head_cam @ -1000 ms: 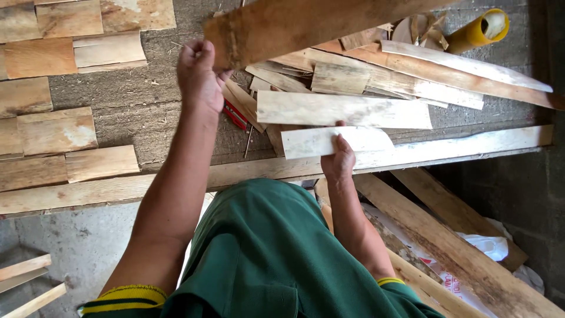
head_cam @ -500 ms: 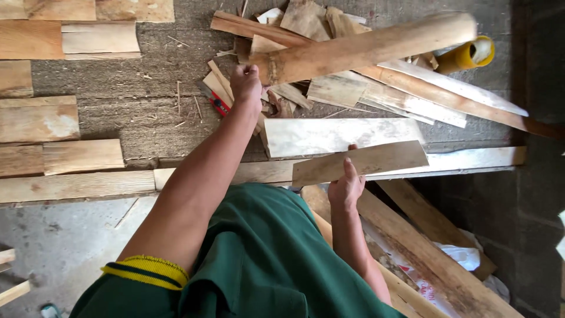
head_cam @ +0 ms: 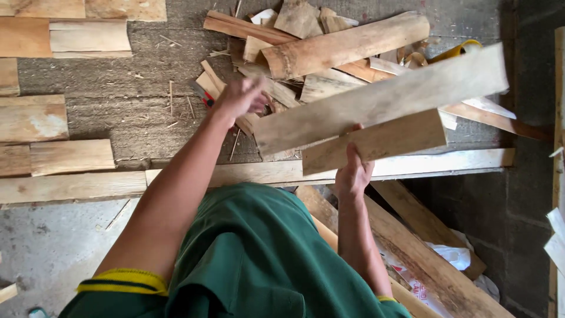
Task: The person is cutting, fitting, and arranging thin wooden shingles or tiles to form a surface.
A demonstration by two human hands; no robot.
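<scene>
1. Pale, rough-sawn wood is filling the head view: I am holding two flat boards up over the heap, a long board on top and a shorter board lying right under it, both slanting up to the right.
2. My right hand is gripping them from below, fingers closed around the near edge of the shorter board, so the stack is resting on my palm rather than hanging from it.
3. My left hand is reaching out near the low left end of the long board; it is blurred, so I cannot tell whether it is closing on the end or only coming close.
4. Beneath the boards, a thick log is lying across a heap of offcuts; I am keeping the boards raised clear of that clutter.
5. To the left, cut planks are lying flat in tidy rows on the concrete floor, well apart from the heap, and a long batten is running across just in front of my green shirt.
</scene>
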